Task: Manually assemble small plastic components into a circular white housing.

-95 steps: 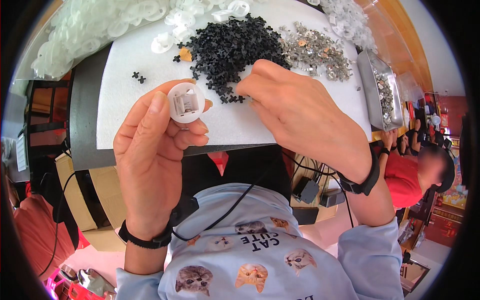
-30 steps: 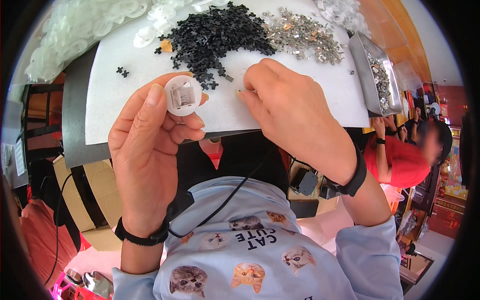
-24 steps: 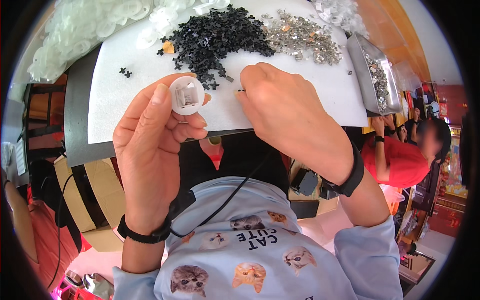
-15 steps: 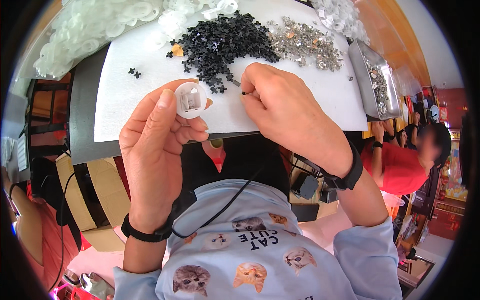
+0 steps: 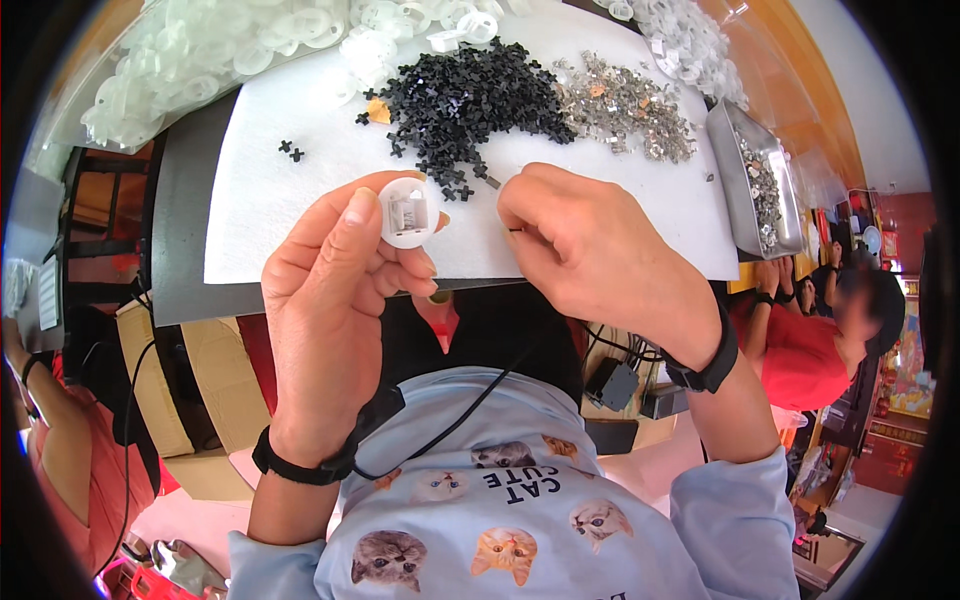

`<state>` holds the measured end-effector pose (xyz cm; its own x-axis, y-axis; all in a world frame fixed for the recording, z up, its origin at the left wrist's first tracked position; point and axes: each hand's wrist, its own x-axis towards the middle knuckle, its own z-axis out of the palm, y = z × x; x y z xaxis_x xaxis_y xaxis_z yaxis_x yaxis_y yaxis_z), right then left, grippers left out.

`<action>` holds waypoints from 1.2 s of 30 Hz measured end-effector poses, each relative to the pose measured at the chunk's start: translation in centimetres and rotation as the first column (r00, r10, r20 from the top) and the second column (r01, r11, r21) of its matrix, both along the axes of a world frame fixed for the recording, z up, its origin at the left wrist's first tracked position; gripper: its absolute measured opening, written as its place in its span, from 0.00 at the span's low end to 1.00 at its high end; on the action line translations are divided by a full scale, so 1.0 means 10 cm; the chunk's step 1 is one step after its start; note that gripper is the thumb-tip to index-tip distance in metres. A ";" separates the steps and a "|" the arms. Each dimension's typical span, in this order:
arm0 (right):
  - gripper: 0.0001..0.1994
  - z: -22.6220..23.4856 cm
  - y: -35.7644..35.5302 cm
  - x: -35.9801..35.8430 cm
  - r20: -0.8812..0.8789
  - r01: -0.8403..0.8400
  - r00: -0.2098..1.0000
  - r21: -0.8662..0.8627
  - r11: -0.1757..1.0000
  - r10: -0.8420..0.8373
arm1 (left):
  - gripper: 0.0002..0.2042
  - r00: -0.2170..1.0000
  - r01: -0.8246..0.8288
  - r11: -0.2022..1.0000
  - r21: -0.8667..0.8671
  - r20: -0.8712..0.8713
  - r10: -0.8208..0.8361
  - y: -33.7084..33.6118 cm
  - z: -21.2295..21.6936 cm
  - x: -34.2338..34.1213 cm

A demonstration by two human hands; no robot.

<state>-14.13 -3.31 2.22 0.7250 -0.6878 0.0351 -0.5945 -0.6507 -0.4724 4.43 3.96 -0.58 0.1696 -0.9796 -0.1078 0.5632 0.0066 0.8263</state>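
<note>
Between the thumb and fingers of my left hand [image 5: 335, 250] is a round white plastic housing [image 5: 408, 213], its open side facing up with small metal pieces inside. My right hand [image 5: 600, 250] is closed in a pinch to the right of the housing, apart from it. A small dark bit shows at its fingertips, perhaps one of the black cross-shaped pieces, but most of it is hidden. Just beyond my hands lies a heap of black cross-shaped plastic pieces [image 5: 470, 100]. Small silvery metal parts [image 5: 635, 110] are piled to its right.
A white sheet [image 5: 270, 225] covers the dark table. Translucent round plastic parts [image 5: 190, 65] fill a bag at the far left; more [image 5: 690, 45] lie far right. A metal tray [image 5: 730, 170] with small parts stands at the right edge. A person in red [image 5: 800, 350] sits at the right.
The table and both hands appear slightly lower and farther right in the picture. My left hand still holds the housing; my right hand stays pinched.
</note>
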 end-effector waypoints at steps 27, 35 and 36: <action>0.02 0.08 0.08 0.19 0.585 -0.150 0.807 0.069 0.986 0.081 | 0.21 0.974 0.201 0.964 0.175 -0.137 -0.178 0.10 0.20 -0.19; 0.02 0.01 0.11 0.20 0.607 -0.186 0.783 0.019 0.982 0.137 | 0.20 0.986 0.168 0.962 0.215 -0.054 -0.160 0.11 0.17 -0.20; 0.02 0.01 0.12 0.20 0.607 -0.187 0.783 0.020 0.982 0.137 | 0.20 0.986 0.167 0.962 0.217 -0.054 -0.159 0.11 0.17 -0.21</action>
<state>-12.17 -2.11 2.29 0.6754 -0.5810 0.4543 -0.0632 -0.6593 -0.7492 2.36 5.08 1.13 0.0013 -0.9452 -0.3265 0.5709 -0.2674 0.7763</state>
